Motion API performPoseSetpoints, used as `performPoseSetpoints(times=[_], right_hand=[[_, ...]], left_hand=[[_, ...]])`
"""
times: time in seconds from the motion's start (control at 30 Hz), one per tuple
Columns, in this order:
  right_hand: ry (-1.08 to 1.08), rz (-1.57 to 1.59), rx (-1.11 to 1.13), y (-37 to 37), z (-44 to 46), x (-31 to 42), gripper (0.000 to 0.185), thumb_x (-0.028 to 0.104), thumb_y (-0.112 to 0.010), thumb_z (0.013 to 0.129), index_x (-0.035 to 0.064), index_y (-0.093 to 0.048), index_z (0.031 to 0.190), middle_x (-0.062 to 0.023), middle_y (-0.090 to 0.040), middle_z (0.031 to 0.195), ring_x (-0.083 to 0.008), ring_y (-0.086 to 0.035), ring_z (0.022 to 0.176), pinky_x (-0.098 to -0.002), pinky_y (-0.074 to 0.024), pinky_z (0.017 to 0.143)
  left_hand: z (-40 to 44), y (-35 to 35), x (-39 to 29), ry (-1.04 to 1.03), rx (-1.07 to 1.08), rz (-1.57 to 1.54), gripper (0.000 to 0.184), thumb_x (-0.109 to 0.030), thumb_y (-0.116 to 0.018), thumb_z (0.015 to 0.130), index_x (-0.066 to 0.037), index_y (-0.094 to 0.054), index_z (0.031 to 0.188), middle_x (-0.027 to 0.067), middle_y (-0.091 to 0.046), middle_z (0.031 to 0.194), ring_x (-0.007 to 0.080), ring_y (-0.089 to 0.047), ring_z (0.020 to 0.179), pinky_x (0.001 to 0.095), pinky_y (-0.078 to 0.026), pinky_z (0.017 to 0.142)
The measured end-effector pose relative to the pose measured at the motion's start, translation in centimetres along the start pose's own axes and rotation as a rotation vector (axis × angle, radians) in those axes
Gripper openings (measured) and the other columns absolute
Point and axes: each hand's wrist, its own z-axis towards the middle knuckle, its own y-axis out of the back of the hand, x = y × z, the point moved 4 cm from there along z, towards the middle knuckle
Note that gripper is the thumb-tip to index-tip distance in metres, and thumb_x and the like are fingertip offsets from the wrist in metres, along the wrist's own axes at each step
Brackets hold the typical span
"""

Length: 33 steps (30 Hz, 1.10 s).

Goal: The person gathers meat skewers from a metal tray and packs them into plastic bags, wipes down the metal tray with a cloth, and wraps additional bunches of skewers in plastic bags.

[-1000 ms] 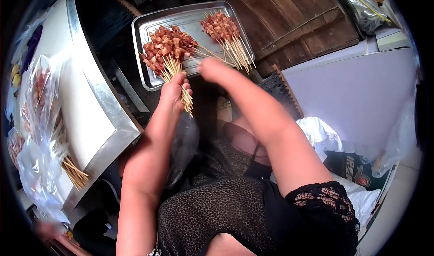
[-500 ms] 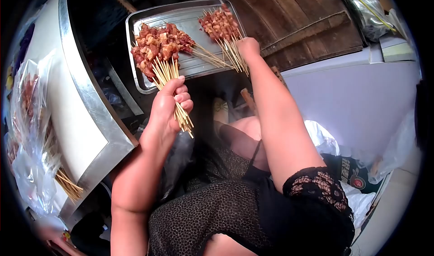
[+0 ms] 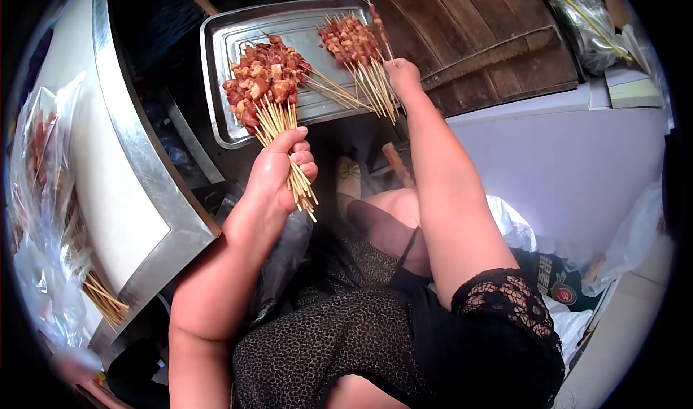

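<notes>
My left hand (image 3: pixel 281 165) is closed around the bare sticks of a thick bunch of meat skewers (image 3: pixel 266 84). Their meat ends point away from me, above the left part of a metal tray (image 3: pixel 224 120). At the tray's right edge my right hand (image 3: pixel 404 78) pinches the stick of one meat skewer (image 3: pixel 377 25), which stands slightly raised beside a pile of skewers (image 3: pixel 350 41). That pile lies on the tray with its sticks over the near edge. More sticks (image 3: pixel 336 91) slant between bunch and pile; some of their meat is hidden behind the bunch.
A white counter with a metal rim (image 3: pixel 166 214) stands on the left, bearing skewers in a clear plastic bag (image 3: pixel 47 192). Dark wooden boards (image 3: pixel 469 33) lie right of the tray. A pale panel (image 3: pixel 563 156) and plastic bags (image 3: pixel 512 221) are at the right.
My right hand has lifted one skewer slightly up and away from the pile's right side. My left hand, with its bunch, has shifted a little to the right.
</notes>
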Motion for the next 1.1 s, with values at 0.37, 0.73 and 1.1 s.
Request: performPoseSetpoints(times=[0.37,0.73,1.1], right_hand=[[-0.172,0.281,0.272,0.2,1.0,-0.4,0.017,0.015,-0.066,0.075,-0.0008,-0.064,0.08,-0.0043,-0.061,0.069,-0.0111,-0.055,0.062,-0.0284,-0.0445,0.059],[-0.06,-0.25,0.227,0.8,-0.5,-0.3,0.027,0.022,-0.064,0.071,0.0,-0.066,0.086,-0.0175,-0.065,0.079,-0.0278,-0.064,0.075,-0.0356,-0.0478,0.072],[-0.178,0.012,0.329,0.6,0.3,-1.3,0.019,0.019,-0.062,0.075,0.0006,-0.06,0.073,-0.0124,-0.059,0.064,-0.0231,-0.057,0.057,-0.0341,-0.0447,0.053]], left_hand=[[-0.1,0.0,0.1,-0.005,0.001,0.012,0.016,-0.009,-0.057,0.084,-0.009,-0.045,0.073,-0.0051,-0.041,0.057,0.0039,-0.037,0.042,0.0185,-0.034,0.037],[0.2,0.3,0.3,-0.002,-0.007,0.036,0.018,-0.01,-0.056,0.085,-0.01,-0.043,0.073,-0.0048,-0.039,0.056,0.0044,-0.036,0.042,0.0187,-0.033,0.037],[0.0,0.1,0.3,-0.003,-0.007,0.043,0.018,-0.01,-0.055,0.086,-0.01,-0.043,0.073,-0.005,-0.039,0.056,0.0043,-0.036,0.042,0.0186,-0.032,0.037]])
